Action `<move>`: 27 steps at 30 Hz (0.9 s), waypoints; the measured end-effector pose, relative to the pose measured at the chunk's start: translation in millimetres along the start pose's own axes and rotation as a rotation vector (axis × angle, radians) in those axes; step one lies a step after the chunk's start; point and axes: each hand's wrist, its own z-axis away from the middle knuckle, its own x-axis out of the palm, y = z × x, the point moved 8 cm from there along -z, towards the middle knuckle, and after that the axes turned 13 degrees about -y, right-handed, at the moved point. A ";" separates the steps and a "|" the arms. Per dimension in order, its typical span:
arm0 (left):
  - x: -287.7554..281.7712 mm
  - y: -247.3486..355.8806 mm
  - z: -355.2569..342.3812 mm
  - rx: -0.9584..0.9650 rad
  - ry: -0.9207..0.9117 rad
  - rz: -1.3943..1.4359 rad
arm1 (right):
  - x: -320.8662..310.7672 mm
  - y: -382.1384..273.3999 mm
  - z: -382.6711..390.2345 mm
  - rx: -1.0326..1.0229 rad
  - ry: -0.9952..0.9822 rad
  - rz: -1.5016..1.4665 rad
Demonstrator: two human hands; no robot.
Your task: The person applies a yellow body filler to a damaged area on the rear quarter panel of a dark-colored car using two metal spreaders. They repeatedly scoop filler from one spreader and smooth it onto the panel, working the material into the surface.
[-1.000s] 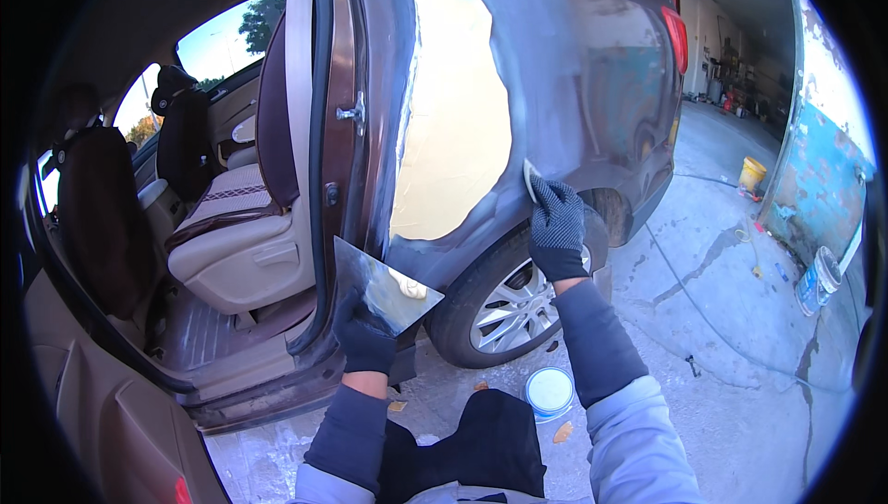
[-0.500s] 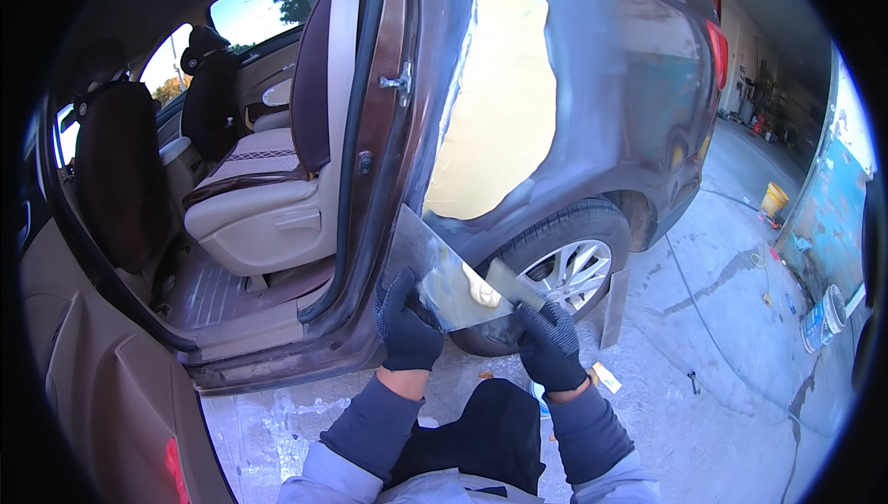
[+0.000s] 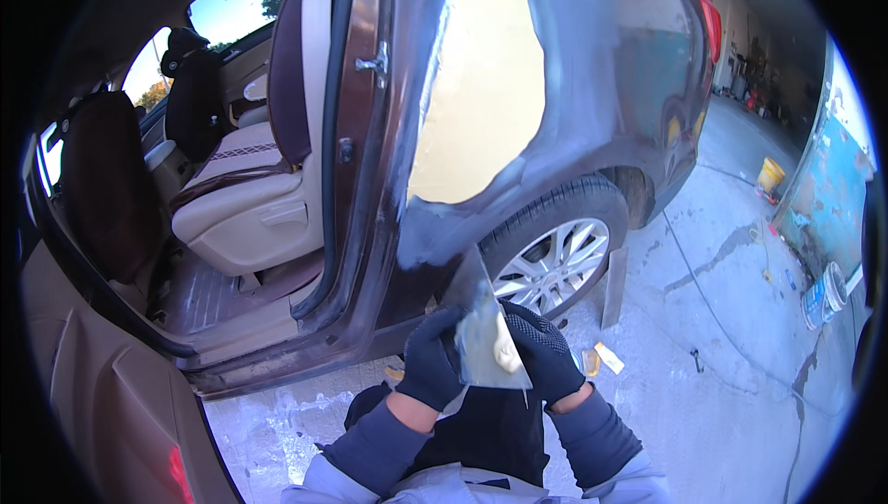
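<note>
My gloved left hand [image 3: 433, 356] grips a tilted metal plate [image 3: 476, 305] low in front of the car's rear wheel [image 3: 555, 264], with a lump of cream paste [image 3: 505, 349] on it. My gloved right hand [image 3: 546, 351] is closed just to the right of the plate, its fingertips behind the plate's edge; what they hold is hidden. Above, the brown car's rear panel has a large smooth cream patch [image 3: 476, 88] within a dull grey-blue sanded area [image 3: 578, 88].
The open doorway shows beige seats [image 3: 231, 217]; the door panel [image 3: 111, 384] is at lower left. A board [image 3: 612, 287] stands by the tyre. On the concrete floor [image 3: 684, 430] are hoses, a yellow bucket [image 3: 770, 176] and a white-blue pail [image 3: 823, 293]. A painted blue surface [image 3: 823, 208] is at right.
My right hand has come down from beside the cream patch to the plate, its spreader now out of sight. The plate has dropped lower and turned more upright.
</note>
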 end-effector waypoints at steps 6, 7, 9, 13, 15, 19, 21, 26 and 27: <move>7.0 -19.1 4.6 -0.039 -0.029 0.101 | -39.9 26.7 27.3 0.105 0.350 0.093; 3.7 -29.5 4.0 -0.105 0.016 0.152 | -45.1 24.2 30.8 0.054 0.383 0.224; -0.8 -44.0 5.1 -0.186 0.071 0.210 | -39.7 35.5 32.6 0.079 0.247 0.383; -9.3 -38.5 4.5 -0.156 0.091 0.233 | -11.2 60.8 54.4 0.042 0.084 0.362; -6.5 -25.4 3.4 -0.071 0.037 0.182 | -10.4 88.3 68.0 0.192 0.139 0.013; -12.9 6.4 9.0 0.186 0.232 -0.073 | -24.5 117.0 101.8 0.504 0.519 -0.258; -7.4 20.7 9.1 0.282 0.258 -0.253 | -30.0 107.4 98.7 0.395 0.606 -0.354; 0.4 20.5 12.8 0.413 0.212 -0.271 | -37.0 76.1 80.1 0.360 0.643 -0.238; -6.2 19.3 16.6 0.417 0.304 -0.339 | -37.0 65.8 76.2 0.352 0.632 -0.133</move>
